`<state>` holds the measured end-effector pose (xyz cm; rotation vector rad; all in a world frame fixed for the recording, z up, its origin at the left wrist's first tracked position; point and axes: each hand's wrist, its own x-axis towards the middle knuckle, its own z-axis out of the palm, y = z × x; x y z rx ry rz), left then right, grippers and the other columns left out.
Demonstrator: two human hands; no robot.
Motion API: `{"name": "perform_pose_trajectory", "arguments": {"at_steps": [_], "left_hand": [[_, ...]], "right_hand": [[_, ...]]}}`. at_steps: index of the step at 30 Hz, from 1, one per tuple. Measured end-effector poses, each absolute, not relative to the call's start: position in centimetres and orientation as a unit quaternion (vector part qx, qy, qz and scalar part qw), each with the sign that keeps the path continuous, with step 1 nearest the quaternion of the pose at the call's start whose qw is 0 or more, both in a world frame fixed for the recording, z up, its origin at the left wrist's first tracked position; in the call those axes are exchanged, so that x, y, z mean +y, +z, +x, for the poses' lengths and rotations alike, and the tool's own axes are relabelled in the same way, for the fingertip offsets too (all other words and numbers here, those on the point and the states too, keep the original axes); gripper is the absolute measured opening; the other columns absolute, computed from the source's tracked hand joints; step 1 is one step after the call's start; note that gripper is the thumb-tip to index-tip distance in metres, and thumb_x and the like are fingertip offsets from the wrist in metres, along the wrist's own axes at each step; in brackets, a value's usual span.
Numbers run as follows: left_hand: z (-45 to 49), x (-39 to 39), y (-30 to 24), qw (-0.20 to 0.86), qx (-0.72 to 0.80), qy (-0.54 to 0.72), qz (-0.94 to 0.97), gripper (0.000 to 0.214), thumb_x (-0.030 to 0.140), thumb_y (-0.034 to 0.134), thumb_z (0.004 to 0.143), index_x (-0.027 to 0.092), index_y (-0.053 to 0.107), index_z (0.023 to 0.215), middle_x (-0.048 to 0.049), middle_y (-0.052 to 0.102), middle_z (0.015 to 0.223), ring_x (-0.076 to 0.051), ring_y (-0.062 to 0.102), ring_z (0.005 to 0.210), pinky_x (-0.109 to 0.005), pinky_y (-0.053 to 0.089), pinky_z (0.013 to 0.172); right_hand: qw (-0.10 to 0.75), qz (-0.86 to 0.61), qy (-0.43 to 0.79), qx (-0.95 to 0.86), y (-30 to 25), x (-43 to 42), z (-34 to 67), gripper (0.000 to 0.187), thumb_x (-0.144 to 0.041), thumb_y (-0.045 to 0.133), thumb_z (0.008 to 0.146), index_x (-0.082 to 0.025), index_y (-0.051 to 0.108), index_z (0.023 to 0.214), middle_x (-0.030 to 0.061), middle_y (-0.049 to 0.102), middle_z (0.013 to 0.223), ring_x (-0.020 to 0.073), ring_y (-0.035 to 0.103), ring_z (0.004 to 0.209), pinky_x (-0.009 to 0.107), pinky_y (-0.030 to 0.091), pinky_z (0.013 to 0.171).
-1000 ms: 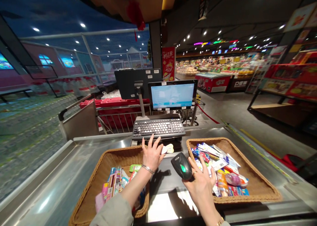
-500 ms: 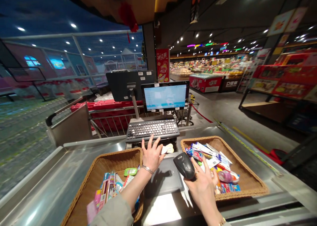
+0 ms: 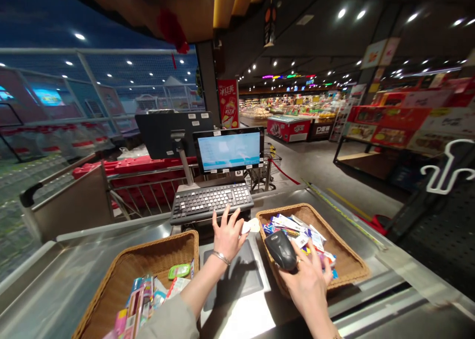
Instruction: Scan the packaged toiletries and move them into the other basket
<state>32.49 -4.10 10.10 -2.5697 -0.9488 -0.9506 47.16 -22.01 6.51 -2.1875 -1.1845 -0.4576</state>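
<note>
Our left hand [image 3: 227, 241] pinches small pale item [image 3: 252, 225], other fingers [image 3: 225, 217] spread; our right hand [image 3: 308, 283] grips black barcode scanner [image 3: 280, 250] by wicker basket [image 3: 347, 254].

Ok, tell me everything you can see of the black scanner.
The black scanner has a rounded, plastic-looking body with a pale marking near its far end. The right hand holds it at a tilt, hiding its lower part. It overlaps the right-hand basket's left side in view; contact there is unclear.

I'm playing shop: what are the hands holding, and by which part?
Left hand: a white thing, by one end. Right hand: a black scanner, apparently by its hidden handle.
</note>
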Motion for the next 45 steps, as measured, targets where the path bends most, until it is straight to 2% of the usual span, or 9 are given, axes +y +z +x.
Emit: {"name": "perform_pose_trajectory", "arguments": {"at_steps": [6, 11, 18, 27, 30, 33, 37, 41, 45], "left_hand": [[34.1, -4.4, 9.8, 0.109, -0.305, -0.332, -0.886, 0.026, 0.042, 0.066, 0.079, 0.030, 0.069, 0.102, -0.0044, 0.059, 0.136, -0.035, 0.038, 0.138, -0.068, 0.004, 0.115], [35.3, -4.8, 9.6, 0.096, -0.296, -0.330, -0.891, 0.024, 0.041, 0.065, 0.080, 0.030, 0.068, 0.101, -0.0036, 0.058, 0.137, -0.034, 0.036, 0.139, -0.067, 0.004, 0.115], [36.7, -5.1, 9.0, 0.085, -0.272, -0.329, -0.900, 0.027, 0.036, 0.069, 0.078, 0.031, 0.066, 0.105, -0.0036, 0.057, 0.138, -0.033, 0.036, 0.139, -0.068, 0.002, 0.115], [39.4, -5.8, 8.2, 0.078, -0.227, -0.337, -0.911, 0.021, 0.029, 0.062, 0.085, 0.037, 0.067, 0.104, 0.0015, 0.059, 0.136, -0.030, 0.039, 0.138, -0.069, 0.006, 0.114], [40.4, -5.8, 7.5, 0.084, -0.202, -0.336, -0.916, 0.025, 0.033, 0.061, 0.086, 0.041, 0.065, 0.110, 0.0023, 0.060, 0.135, -0.029, 0.039, 0.138, -0.069, 0.005, 0.114], [41.4, -5.7, 6.9, 0.101, -0.193, -0.335, -0.917, 0.035, 0.035, 0.056, 0.090, 0.043, 0.057, 0.124, 0.0005, 0.059, 0.137, -0.028, 0.039, 0.138, -0.068, 0.005, 0.114], [41.7, -5.8, 6.8, 0.112, -0.200, -0.330, -0.916, 0.048, 0.038, 0.050, 0.093, 0.039, 0.043, 0.140, -0.0032, 0.054, 0.142, -0.027, 0.036, 0.140, -0.064, 0.004, 0.116], [41.0, -5.8, 7.2, 0.114, -0.194, -0.327, -0.918, 0.049, 0.041, 0.049, 0.092, 0.034, 0.046, 0.140, -0.0045, 0.052, 0.143, -0.028, 0.035, 0.141, -0.063, 0.001, 0.117], [39.7, -5.6, 7.3, 0.108, -0.211, -0.327, -0.915, 0.047, 0.041, 0.050, 0.091, 0.032, 0.049, 0.137, -0.0043, 0.051, 0.145, -0.028, 0.032, 0.142, -0.062, -0.002, 0.117]], "right_hand": [[0.306, -0.831, -0.206, -0.417, 6.0, -22.8, 48.4, 0.041, -0.055, 0.061, 0.075, -0.028, 0.071, 0.105, 0.0056, 0.069, 0.117, 0.0337, 0.040, 0.132, 0.057, 0.016, 0.108], [0.296, -0.834, -0.225, -0.407, 5.7, -23.6, 49.3, 0.033, -0.052, 0.062, 0.074, -0.029, 0.072, 0.095, 0.0022, 0.069, 0.118, 0.0326, 0.038, 0.134, 0.055, 0.016, 0.109], [0.310, -0.847, -0.218, -0.373, 5.3, -24.7, 50.3, 0.037, -0.053, 0.059, 0.075, -0.030, 0.072, 0.101, 0.0026, 0.069, 0.118, 0.0337, 0.039, 0.132, 0.057, 0.016, 0.107], [0.286, -0.868, -0.230, -0.334, 4.6, -26.4, 52.0, 0.033, -0.058, 0.059, 0.072, -0.033, 0.074, 0.088, 0.0000, 0.069, 0.116, 0.0324, 0.039, 0.133, 0.056, 0.017, 0.107], [0.286, -0.875, -0.234, -0.312, 4.2, -26.8, 52.4, 0.033, -0.055, 0.058, 0.072, -0.033, 0.073, 0.091, -0.0006, 0.069, 0.118, 0.0323, 0.040, 0.131, 0.057, 0.016, 0.107], [0.280, -0.878, -0.237, -0.309, 4.2, -27.1, 52.6, 0.030, -0.053, 0.058, 0.072, -0.032, 0.073, 0.088, 0.0001, 0.069, 0.117, 0.0327, 0.039, 0.132, 0.057, 0.016, 0.107], [0.275, -0.875, -0.252, -0.308, 4.6, -27.4, 52.5, 0.030, -0.053, 0.057, 0.072, -0.032, 0.073, 0.087, -0.0002, 0.071, 0.113, 0.0326, 0.040, 0.131, 0.056, 0.018, 0.107], [0.272, -0.878, -0.253, -0.302, 4.6, -27.3, 52.4, 0.032, -0.054, 0.056, 0.073, -0.032, 0.074, 0.087, 0.0020, 0.071, 0.113, 0.0333, 0.040, 0.131, 0.057, 0.018, 0.106], [0.276, -0.876, -0.240, -0.315, 4.4, -26.7, 52.1, 0.030, -0.055, 0.058, 0.073, -0.033, 0.073, 0.086, -0.0004, 0.070, 0.115, 0.0329, 0.040, 0.131, 0.057, 0.018, 0.106]]}}
